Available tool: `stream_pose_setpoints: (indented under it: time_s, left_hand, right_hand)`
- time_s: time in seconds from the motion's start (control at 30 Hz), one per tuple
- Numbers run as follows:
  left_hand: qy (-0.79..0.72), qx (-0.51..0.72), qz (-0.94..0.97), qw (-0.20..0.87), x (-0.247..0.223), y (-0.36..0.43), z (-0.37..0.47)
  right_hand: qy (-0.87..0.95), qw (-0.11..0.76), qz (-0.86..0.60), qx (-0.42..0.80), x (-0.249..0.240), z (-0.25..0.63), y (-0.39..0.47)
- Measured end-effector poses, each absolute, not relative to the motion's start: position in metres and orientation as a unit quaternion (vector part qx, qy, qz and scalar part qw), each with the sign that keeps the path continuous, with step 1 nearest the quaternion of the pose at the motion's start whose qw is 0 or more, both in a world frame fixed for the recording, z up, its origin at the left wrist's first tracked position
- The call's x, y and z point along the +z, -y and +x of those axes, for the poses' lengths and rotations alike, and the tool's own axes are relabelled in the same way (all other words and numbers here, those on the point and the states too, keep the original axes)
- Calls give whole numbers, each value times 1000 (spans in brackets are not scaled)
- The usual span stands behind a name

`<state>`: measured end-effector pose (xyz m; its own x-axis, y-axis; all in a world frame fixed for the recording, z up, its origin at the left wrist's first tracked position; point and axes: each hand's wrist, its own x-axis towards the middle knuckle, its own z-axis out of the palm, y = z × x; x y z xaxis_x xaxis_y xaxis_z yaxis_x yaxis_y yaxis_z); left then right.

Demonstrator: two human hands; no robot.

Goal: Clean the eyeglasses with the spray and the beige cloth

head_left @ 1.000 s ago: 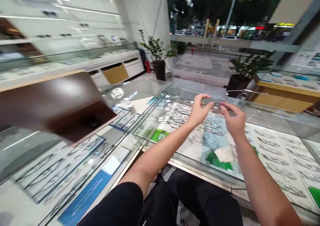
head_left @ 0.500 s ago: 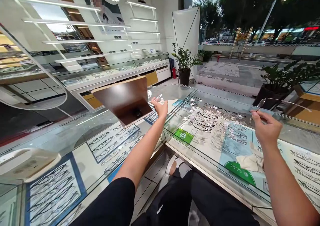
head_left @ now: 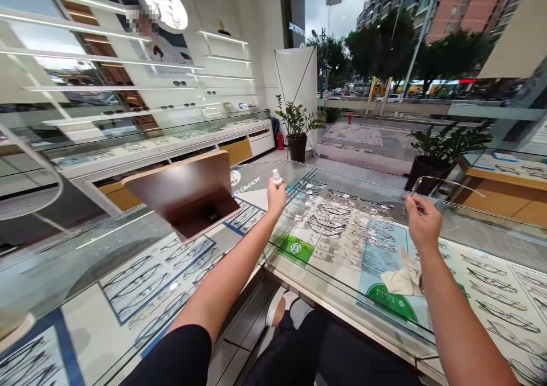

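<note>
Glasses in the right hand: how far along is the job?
Looks done: the glasses and small bottle are grasped. In hand: glasses in the right hand, bottle in the left hand. Apparently remaining: neither is set down; the cloth lies unheld.

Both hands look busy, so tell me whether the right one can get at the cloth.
Probably yes: the cloth lies near the right hand, on the glass counter, with nothing on top. But that hand pinches glasses, so it may need freeing.

Upright white-topped bottle (head_left: pixel 276 177) and thin-armed glasses (head_left: pixel 447 180) are held above the counter (head_left: pixel 470 218)
</note>
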<state>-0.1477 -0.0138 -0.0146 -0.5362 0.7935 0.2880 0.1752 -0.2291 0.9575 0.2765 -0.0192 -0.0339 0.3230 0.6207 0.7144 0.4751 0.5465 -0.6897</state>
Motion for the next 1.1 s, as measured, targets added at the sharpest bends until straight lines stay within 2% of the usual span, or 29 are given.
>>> stream_pose_setpoints:
  time_s: [0.1,0.23,0.3,0.57,0.77,0.93,1.03,1.1]
  left_hand:
    - [-514,669,455,285,9,1,-80]
    - [-322,588,481,565,32,-6,2]
    - [-255,529,481,651,36,-8,28]
    - [-133,421,448,778,16,-11,53]
    - [-159,421,472,758,5,-15,49]
    - [-300,510,560,580,-6,-19,55]
    - [-328,523,637,462,-12,-17,60]
    - [-327,515,672,420,-13,-15,62]
  right_hand:
    - [587,658,-468,55,-32,277,18]
    - [595,648,-471,63,-31,278,18]
    - [598,642,-474,69,-29,277,19]
    - [636,608,-464,108,-24,261,29]
    - [653,594,-447,146,-19,253,36]
    - [662,571,-400,276,-15,251,41]
    - [657,558,-372,345,-13,248,43]
    - [652,552,-367,367,-12,247,45]
